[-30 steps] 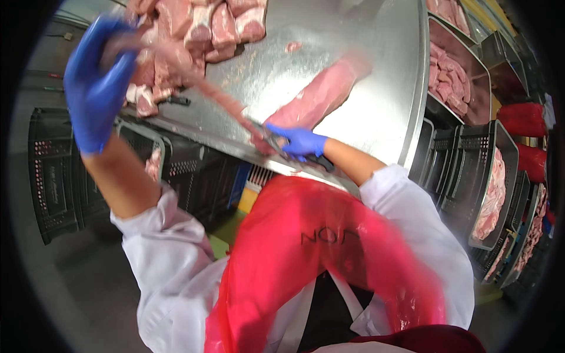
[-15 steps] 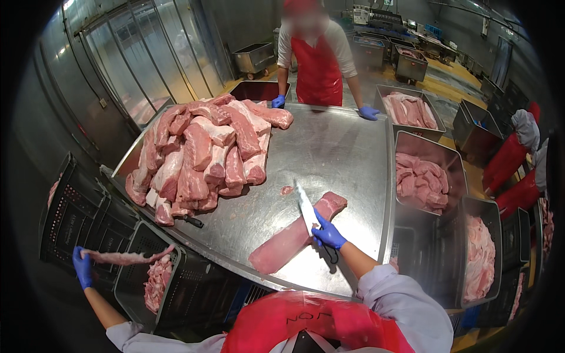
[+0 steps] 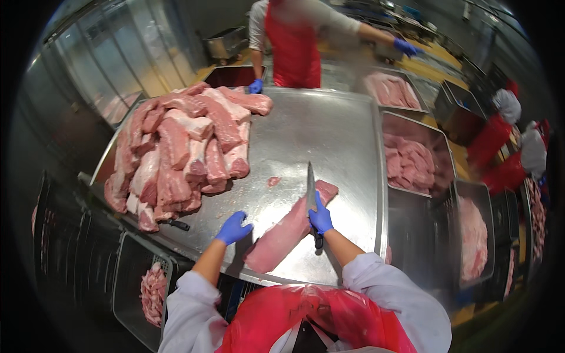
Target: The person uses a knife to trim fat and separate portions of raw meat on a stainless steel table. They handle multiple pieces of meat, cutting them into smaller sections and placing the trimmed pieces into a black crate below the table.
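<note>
Steel tabletop [image 3: 344, 147] carries a pork loin [image 3: 282, 238] just right of the left hand [image 3: 234, 228], empty, loosely spread; the right hand [image 3: 321, 219] grips a knife [image 3: 311, 187] over the pork loin. Should the meat slide on smooth metal, the knife could nick the left hand.

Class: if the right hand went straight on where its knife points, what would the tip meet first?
Probably the steel table's far rim, before the co-worker's red apron; the knife might pass above.
</note>
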The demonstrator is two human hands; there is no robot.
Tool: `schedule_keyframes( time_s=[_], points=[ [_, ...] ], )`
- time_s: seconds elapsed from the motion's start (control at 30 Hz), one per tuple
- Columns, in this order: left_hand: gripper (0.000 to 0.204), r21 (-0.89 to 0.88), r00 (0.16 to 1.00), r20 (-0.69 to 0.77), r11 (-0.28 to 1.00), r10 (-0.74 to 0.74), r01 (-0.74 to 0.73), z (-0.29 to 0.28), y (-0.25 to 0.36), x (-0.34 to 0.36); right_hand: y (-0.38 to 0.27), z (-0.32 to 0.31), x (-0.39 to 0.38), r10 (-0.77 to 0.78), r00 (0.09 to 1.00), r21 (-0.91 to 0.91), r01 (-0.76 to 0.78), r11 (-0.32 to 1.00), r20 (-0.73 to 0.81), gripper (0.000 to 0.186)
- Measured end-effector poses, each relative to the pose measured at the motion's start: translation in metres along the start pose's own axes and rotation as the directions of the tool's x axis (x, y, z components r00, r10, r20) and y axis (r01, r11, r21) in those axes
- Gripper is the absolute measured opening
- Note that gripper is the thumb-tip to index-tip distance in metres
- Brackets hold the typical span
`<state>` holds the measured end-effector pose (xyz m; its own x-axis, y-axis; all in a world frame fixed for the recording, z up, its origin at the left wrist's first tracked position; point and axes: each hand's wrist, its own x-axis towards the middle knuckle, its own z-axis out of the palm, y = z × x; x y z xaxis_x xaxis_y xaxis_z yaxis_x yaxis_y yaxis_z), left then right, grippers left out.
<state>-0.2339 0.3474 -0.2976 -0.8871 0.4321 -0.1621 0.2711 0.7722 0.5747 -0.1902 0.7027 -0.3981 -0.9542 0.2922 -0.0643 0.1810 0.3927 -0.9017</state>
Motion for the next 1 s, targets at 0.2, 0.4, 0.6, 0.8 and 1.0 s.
schedule_keyframes(
  time_s=[0.2,0.4,0.6,0.8,1.0],
  points=[
    [0.025,-0.897,0.946,0.301,0.372,0.123,0.237,0.12,-0.031,0.162,-0.059,0.01,-0.006,0.155,0.975,0.169,-0.181,0.969,0.158,0.079],
    [0.014,-0.64,0.851,0.526,0.664,0.013,0.386,0.133,0.067,0.18,-0.017,-0.02,-0.023,0.121,0.993,-0.034,-0.121,0.992,-0.013,0.082],
    [0.014,-0.583,0.828,0.558,0.736,0.055,0.344,0.13,0.051,0.193,-0.022,-0.022,-0.031,0.165,0.985,0.067,-0.168,0.984,0.039,0.081],
    [0.02,-0.596,0.899,0.43,0.772,0.076,0.22,0.136,0.063,0.177,-0.015,-0.031,-0.04,0.184,0.982,0.144,-0.187,0.972,0.038,0.078],
    [0.029,-0.452,0.909,0.417,0.871,0.017,0.191,0.122,0.066,0.154,-0.023,-0.021,-0.043,0.29,0.956,0.265,-0.29,0.92,0.041,0.069]
  ],
)
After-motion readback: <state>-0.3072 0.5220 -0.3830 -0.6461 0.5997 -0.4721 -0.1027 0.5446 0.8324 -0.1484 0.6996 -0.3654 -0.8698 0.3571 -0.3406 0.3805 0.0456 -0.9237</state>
